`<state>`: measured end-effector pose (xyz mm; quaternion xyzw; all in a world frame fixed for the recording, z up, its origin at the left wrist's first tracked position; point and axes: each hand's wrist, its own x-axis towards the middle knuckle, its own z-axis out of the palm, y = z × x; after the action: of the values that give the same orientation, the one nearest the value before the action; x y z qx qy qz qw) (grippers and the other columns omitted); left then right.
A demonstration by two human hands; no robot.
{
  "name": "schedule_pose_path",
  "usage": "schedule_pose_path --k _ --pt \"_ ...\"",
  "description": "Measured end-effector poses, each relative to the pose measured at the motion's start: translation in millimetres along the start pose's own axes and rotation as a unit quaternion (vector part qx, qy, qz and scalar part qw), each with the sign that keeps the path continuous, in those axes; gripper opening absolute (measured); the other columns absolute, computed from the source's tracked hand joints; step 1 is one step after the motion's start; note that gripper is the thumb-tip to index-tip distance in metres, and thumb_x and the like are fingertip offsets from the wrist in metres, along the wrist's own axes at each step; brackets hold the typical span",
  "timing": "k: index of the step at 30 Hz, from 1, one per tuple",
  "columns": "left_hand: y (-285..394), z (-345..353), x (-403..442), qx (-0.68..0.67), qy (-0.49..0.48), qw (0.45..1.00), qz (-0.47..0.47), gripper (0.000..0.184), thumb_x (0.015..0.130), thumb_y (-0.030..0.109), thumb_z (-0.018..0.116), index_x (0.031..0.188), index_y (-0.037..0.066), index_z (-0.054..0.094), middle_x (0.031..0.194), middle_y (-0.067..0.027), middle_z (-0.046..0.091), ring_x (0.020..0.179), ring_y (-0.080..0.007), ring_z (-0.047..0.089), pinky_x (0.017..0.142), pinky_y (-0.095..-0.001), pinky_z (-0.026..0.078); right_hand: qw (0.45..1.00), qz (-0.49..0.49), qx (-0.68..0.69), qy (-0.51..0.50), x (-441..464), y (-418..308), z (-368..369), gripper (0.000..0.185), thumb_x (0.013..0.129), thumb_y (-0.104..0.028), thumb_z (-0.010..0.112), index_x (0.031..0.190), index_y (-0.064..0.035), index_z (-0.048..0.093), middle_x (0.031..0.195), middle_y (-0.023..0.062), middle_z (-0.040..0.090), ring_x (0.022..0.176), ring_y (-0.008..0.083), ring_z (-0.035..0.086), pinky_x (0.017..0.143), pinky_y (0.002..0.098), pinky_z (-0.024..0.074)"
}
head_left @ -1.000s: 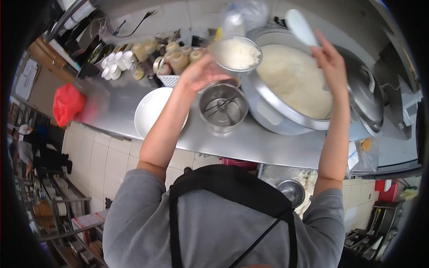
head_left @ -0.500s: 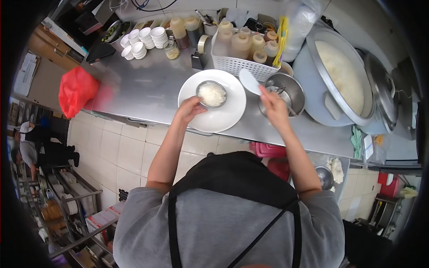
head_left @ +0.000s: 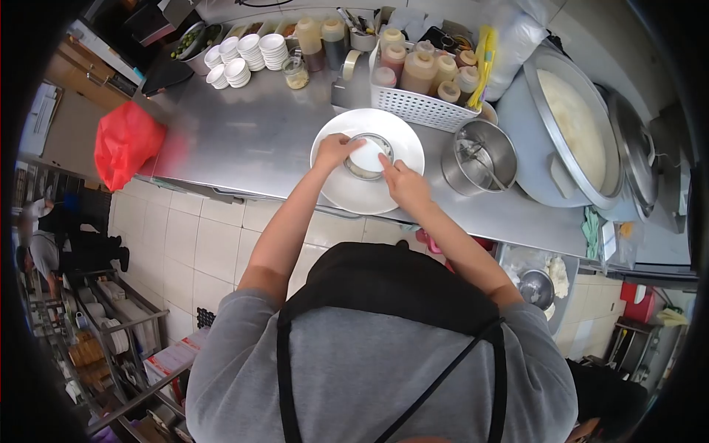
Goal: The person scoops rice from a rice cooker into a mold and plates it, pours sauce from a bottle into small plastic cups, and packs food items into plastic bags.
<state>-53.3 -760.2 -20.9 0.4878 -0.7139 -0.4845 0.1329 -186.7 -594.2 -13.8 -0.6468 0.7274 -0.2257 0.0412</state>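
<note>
The white rice paddle (head_left: pixel 365 157) lies over the mouth of a round metal bowl (head_left: pixel 362 176), its blade pointing to the upper left and its long axis slanting down to the right, toward the person's right hand (head_left: pixel 405 184). That hand pinches the paddle, with the index finger reaching forward onto the blade; the handle is mostly hidden by the hand. The left hand (head_left: pixel 336 152) curls at the bowl's left rim, gripping it between thumb and fingers. The blade covers most of what the bowl holds. The bowl sits within a wide white plate (head_left: pixel 346 193), which rests near the front edge of the metal surface (head_left: pixel 255 144).

Just to the right of the plate stands a metal pot (head_left: pixel 459 176) with utensils inside. Behind them, a white perforated basket (head_left: pixel 425 109) holds squeeze bottles (head_left: pixel 419 71). Farther right is a large tilted rice cooker (head_left: pixel 533 159) containing rice (head_left: pixel 574 122). Toward the back left are stacked white cups (head_left: pixel 251 53); a red plastic bag (head_left: pixel 128 145) hangs at the left end.
</note>
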Motion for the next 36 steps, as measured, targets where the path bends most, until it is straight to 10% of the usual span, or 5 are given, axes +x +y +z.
schedule_pose_path --k 17,29,32,36 --pt "2 5 29 0.081 -0.18 0.976 -0.087 0.068 0.068 0.041 0.067 0.112 -0.004 0.041 0.099 -0.0168 0.053 0.077 -0.0231 0.059 0.046 -0.0306 0.052 0.985 -0.058 -0.045 -0.154 34 13 2 0.036 0.079 -0.018 0.051 0.115 -0.0166 0.051 0.071 0.0086 0.057 0.06 0.0259 0.058 0.053 0.0378 0.0472" --pt "13 8 -9 0.363 0.091 0.923 0.088 0.065 0.068 0.043 0.065 0.112 0.001 0.044 0.103 -0.0152 0.052 0.085 -0.0263 0.057 0.048 -0.03 0.05 0.958 -0.039 -0.082 -0.272 66 -16 -24 0.027 0.079 -0.02 0.048 0.104 -0.0121 0.058 0.08 0.0157 0.061 0.075 0.0285 0.06 0.065 0.0392 0.0474" --pt "2 -7 -27 0.195 0.192 0.951 0.145 0.056 0.07 0.036 0.066 0.109 0.001 0.047 0.094 -0.0139 0.055 0.081 -0.0216 0.058 0.053 -0.0284 0.05 0.941 -0.075 -0.082 -0.32 84 -18 -66 0.025 0.081 -0.022 0.045 0.095 -0.0079 0.061 0.084 0.0196 0.06 0.08 0.0309 0.059 0.069 0.0401 0.0464" --pt "-14 0 -52 -0.098 0.061 0.993 -0.027 0.037 0.076 0.02 0.062 0.102 -0.002 0.048 0.087 -0.013 0.055 0.074 -0.0185 0.059 0.06 -0.0276 0.051 0.973 -0.046 -0.041 -0.221 84 17 -63 0.028 0.084 -0.023 0.041 0.094 -0.0049 0.059 0.086 0.0218 0.058 0.082 0.0335 0.057 0.072 0.0423 0.0449"
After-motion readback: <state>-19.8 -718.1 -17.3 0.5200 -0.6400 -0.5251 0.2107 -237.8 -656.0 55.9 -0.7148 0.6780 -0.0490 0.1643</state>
